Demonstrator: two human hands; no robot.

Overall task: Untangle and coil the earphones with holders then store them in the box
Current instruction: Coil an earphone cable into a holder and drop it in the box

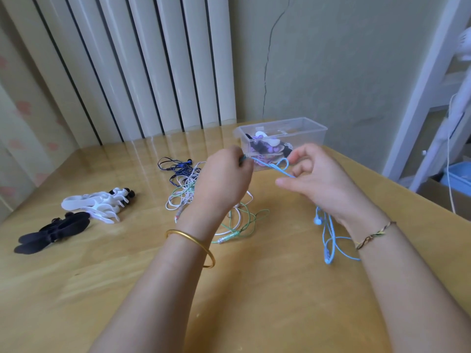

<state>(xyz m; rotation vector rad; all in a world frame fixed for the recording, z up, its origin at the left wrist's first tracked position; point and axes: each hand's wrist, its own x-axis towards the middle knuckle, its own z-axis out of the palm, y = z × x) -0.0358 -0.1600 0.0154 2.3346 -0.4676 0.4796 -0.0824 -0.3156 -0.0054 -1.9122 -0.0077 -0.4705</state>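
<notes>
The blue cable (pixel 270 168) ran between both hands just before the box (pixel 307 129), its tail hanging to the counter (pixel 102 289). The left hand (pixel 224 179) pinched one end, and the fingers (pixel 305 151) of the right hand (pixel 318 184) curled round a loop; steady tension and even loops would probably serve best

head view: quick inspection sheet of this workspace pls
surface: glossy wooden table
job's things: blue earphones held up; clear box holding coiled sets; white holders and black holders lying left
clutter: nothing seen
grippers: left hand pinches the blue cord's end; right hand grips it further along
cables: tangled pile of white, green and dark blue earphones, below the left hand
surroundings: vertical slats, cracked wall, white shelf at right
</notes>
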